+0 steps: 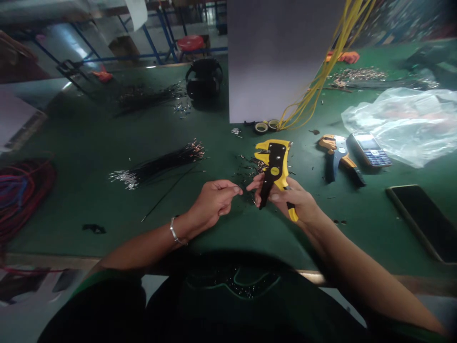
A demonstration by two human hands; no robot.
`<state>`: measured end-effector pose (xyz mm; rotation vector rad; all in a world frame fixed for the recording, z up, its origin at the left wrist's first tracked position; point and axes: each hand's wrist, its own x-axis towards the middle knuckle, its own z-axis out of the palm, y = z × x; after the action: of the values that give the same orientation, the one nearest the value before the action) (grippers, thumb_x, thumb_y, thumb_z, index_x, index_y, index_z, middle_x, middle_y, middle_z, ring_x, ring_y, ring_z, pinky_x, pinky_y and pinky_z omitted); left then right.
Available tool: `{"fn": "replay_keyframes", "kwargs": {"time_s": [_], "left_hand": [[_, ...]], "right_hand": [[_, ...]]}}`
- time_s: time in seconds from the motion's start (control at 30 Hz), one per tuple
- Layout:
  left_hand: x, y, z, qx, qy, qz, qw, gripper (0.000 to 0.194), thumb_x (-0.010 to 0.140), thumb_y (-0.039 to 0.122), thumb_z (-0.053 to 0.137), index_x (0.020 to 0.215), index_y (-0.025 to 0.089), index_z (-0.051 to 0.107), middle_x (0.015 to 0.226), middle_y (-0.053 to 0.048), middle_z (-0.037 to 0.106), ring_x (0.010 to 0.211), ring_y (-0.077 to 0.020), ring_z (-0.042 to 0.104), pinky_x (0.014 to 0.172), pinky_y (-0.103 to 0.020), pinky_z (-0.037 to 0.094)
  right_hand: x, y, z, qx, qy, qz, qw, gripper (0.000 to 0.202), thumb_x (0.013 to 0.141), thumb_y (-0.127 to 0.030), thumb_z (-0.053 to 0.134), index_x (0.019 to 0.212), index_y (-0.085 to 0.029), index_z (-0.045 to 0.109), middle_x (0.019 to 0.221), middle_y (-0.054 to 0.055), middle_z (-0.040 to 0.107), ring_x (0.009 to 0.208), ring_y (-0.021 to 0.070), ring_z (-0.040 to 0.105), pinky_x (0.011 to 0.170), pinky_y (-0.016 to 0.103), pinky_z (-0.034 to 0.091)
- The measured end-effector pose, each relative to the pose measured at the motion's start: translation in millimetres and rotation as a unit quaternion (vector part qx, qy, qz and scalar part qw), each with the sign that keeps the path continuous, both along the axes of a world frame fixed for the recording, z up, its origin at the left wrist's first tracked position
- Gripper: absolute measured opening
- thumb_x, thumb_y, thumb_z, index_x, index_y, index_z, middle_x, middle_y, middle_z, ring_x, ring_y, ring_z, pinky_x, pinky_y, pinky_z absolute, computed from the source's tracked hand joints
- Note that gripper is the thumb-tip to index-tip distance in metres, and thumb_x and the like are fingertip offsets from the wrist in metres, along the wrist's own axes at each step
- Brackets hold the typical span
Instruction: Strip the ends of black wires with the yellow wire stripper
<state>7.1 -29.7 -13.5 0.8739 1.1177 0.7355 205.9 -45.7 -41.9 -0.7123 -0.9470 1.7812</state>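
Observation:
My right hand (298, 197) is wrapped round the handles of a yellow and black wire stripper (275, 166), its jaws pointing up and left. Left of it, my left hand (217, 200) is closed in a pinch, thumb against forefinger; anything between the fingertips is too small to make out. The fingertips of both hands are close but apart. A bundle of black wires (164, 164) with bare copper ends lies to the left, and a single black wire (167, 193) rests below it. Small bits (250, 164) are scattered behind the stripper.
Orange-handled pliers (337, 152), a keypad phone (370, 148), a smartphone (424, 221) and a plastic bag (410, 121) lie right. Tape rolls (261, 127) and yellow wires (317, 90) are near a grey panel (278, 62). Red cables (23, 195) lie far left; a black headset (203, 83) stands behind.

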Motion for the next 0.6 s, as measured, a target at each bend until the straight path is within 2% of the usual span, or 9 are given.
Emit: {"fn": "replay_keyframes", "kwargs": {"time_s": [0.23,0.4,0.6], "left_hand": [[2,4,6.7,0.082,0.063,0.063,0.993,0.010,0.070,0.018,0.066,0.061,0.014,0.062,0.040,0.009,0.035,0.032,-0.0012,0.026,0.034,-0.020,0.016],[3,5,7.2,0.099,0.090,0.051,0.990,0.014,0.072,0.019,0.067,0.060,0.016,0.060,0.042,0.008,0.039,0.033,-0.0011,0.030,0.034,-0.020,0.021],[9,5,6.6,0.078,0.100,0.024,0.992,0.016,0.076,0.018,0.061,0.061,0.017,0.058,0.041,0.008,0.039,0.032,-0.0014,0.031,0.034,-0.020,0.022]], "right_hand": [[-5,-4,-5.3,-0.009,-0.013,0.049,0.999,0.043,0.061,-0.017,0.065,0.104,-0.015,0.062,0.097,0.009,0.071,0.070,0.0211,0.063,0.071,0.042,0.049],[-7,-5,-12.7,0.004,-0.021,0.050,0.999,0.043,0.063,-0.021,0.067,0.105,-0.016,0.062,0.095,0.009,0.071,0.070,0.0206,0.063,0.071,0.041,0.051],[-7,-4,-16.3,0.007,-0.031,0.048,0.998,0.045,0.061,-0.017,0.066,0.107,-0.014,0.062,0.093,0.009,0.071,0.070,0.0204,0.065,0.071,0.040,0.051]]}}
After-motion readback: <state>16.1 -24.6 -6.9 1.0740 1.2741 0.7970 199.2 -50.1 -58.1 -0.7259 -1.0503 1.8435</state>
